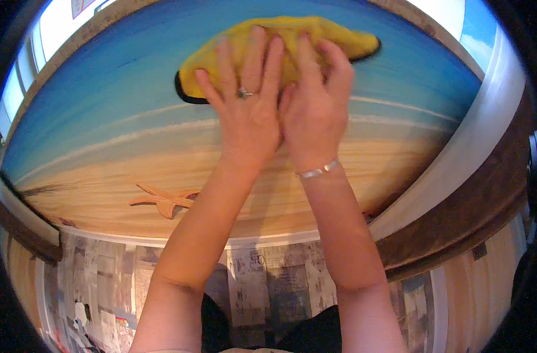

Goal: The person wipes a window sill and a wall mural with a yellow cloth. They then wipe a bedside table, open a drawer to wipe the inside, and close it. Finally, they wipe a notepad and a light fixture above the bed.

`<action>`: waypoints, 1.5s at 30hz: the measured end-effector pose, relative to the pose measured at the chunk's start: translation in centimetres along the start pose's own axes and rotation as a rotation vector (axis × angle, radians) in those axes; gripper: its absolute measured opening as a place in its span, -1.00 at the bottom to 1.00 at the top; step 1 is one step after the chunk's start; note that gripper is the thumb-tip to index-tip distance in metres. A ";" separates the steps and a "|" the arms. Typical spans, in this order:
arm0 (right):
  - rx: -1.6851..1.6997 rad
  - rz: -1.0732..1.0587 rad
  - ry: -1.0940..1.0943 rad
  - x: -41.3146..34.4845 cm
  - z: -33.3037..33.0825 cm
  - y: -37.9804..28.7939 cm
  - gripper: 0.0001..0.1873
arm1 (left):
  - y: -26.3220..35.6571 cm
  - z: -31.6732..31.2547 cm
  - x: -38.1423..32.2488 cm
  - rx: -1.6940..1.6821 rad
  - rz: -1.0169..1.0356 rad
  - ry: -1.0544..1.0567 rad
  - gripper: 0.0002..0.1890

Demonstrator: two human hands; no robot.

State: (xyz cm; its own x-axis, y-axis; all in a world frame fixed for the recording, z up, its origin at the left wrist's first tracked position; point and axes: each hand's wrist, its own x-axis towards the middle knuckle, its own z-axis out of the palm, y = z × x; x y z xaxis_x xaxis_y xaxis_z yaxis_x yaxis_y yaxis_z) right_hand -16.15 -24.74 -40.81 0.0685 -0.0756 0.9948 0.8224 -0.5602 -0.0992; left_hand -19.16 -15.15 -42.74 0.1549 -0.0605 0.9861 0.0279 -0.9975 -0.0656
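A yellow cloth [334,33] with black edging lies bunched against a painted beach scene [118,101] of blue water and sand. My left hand [251,101], wearing a ring, presses flat on the cloth with its fingers spread. Beside it, my right hand [317,101] bears on the cloth with bent fingers; the fingers are slightly blurred. A bracelet [319,171] circles my right wrist. Both palms and the cloth under them are hidden. An orange starfish [165,200] shows on the sand at lower left, partly behind my left forearm.
A brown border [70,55] edges the painting at upper left. At right, a white curved strip [462,145] runs alongside a dark brown panel [467,207]. Below is a floor [251,282] with a patchwork wood pattern. Bright window panes [59,31] stand at upper left.
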 end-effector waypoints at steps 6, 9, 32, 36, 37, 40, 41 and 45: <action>0.141 -0.103 -0.285 -7.1 -0.2 -2.0 -0.57 | -2.9 0.5 -10.9 0.062 -0.086 -0.034 -0.36; 0.114 -0.054 -0.462 -13.9 -2.3 -0.2 -0.62 | -1.7 -0.2 -16.7 -0.012 -0.043 -0.179 -0.35; 0.013 -0.438 -0.599 -17.4 -0.7 -0.6 -0.54 | -5.4 -2.8 -21.4 -0.055 -0.061 -0.287 -0.34; -0.117 -0.405 -0.285 -5.2 2.5 -5.1 -0.44 | -8.3 -5.2 -8.3 -0.059 -0.097 -0.118 -0.28; -0.105 -0.404 -0.218 -2.1 3.2 -6.2 -0.43 | -9.2 -5.7 -5.1 -0.045 -0.103 -0.071 -0.27; -0.055 -0.417 -0.100 1.4 5.2 -8.1 -0.43 | -10.8 -6.4 -0.8 0.009 -0.091 0.021 -0.24; -0.033 -0.423 -0.076 1.7 5.7 -8.5 -0.43 | -11.2 -6.5 -0.4 0.031 -0.083 0.041 -0.24; -0.014 -0.434 -0.297 -5.5 5.2 -8.0 -0.45 | -10.6 -6.0 -8.9 0.005 -0.178 -0.146 -0.25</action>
State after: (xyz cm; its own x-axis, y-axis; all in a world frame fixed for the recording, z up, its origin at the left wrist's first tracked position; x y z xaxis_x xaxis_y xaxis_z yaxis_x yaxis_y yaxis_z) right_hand -20.21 -15.54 -45.32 -0.1179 0.4019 0.9081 0.8030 -0.4993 0.3252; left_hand -26.76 -4.27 -49.95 0.2884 0.1225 0.9496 0.0722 -0.9917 0.1060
